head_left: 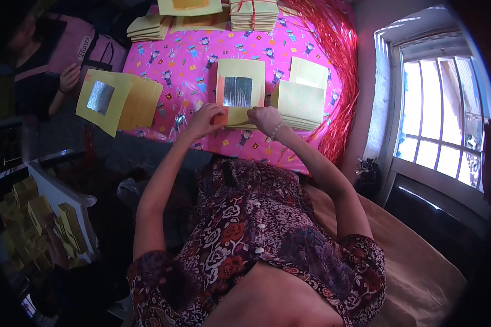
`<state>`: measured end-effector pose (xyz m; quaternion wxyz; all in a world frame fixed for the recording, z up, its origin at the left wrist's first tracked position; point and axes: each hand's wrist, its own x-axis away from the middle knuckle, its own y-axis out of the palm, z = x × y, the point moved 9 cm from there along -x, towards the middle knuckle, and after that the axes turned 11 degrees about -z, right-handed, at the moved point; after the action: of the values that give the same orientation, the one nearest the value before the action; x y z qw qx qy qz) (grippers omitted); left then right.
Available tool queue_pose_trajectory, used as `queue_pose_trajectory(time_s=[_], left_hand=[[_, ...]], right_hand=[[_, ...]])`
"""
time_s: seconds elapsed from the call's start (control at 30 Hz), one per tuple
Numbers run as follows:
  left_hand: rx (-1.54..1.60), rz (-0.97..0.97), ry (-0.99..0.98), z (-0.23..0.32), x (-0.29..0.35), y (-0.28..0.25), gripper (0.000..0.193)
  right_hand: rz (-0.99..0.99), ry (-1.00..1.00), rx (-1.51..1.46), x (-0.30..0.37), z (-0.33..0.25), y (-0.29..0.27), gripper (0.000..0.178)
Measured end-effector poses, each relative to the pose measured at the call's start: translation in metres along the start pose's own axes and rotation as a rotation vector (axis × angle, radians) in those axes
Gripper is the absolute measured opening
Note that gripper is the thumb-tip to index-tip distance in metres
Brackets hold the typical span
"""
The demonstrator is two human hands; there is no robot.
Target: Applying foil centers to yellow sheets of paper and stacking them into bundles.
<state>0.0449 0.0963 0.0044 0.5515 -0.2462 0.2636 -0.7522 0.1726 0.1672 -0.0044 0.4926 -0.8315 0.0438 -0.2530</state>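
A yellow paper sheet (241, 71) with a shiny silver square (238, 91) and orange patches lies in front of me on the pink table cover. Its near edge is turned up, showing an orange corner. My left hand (206, 121) is closed on that orange corner. At the other end of the near edge, my right hand (266, 120), with a bead bracelet at the wrist, has its fingers curled and pressed on the paper. Just right of it sits a stack of pale yellow sheets (300, 103). Left of my hands is a yellow stack topped by a silver-square sheet (101, 98).
Yellow paper bundles (253, 16), one tied with red string, stand at the table's far side. Red tinsel strips (346, 82) hang along the right edge. At left, another person's hand (69, 78) is near the table. Folded yellow pieces (38, 212) fill a container at lower left.
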Motion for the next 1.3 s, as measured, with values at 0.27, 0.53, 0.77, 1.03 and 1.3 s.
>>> queue_pose_trajectory(time_s=[0.27, 0.53, 0.77, 1.03, 1.3], left_hand=[[0.070, -0.003, -0.035, 0.000, 0.001, -0.003, 0.043], [0.086, -0.010, -0.077, -0.003, 0.004, -0.005, 0.044], [0.098, -0.034, -0.103, -0.004, 0.004, -0.006, 0.044], [-0.218, 0.066, 0.057, 0.010, 0.001, -0.026, 0.052], [-0.154, 0.147, 0.040, 0.002, -0.019, -0.057, 0.017]], right_hand=[[-0.037, 0.009, -0.010, -0.001, 0.001, 0.001, 0.024], [-0.052, 0.021, -0.032, -0.001, -0.003, -0.005, 0.025], [0.066, -0.025, -0.073, 0.000, -0.004, -0.010, 0.022], [0.018, 0.024, -0.072, 0.005, -0.005, -0.022, 0.016], [0.125, 0.031, -0.429, 0.020, -0.005, -0.062, 0.026]])
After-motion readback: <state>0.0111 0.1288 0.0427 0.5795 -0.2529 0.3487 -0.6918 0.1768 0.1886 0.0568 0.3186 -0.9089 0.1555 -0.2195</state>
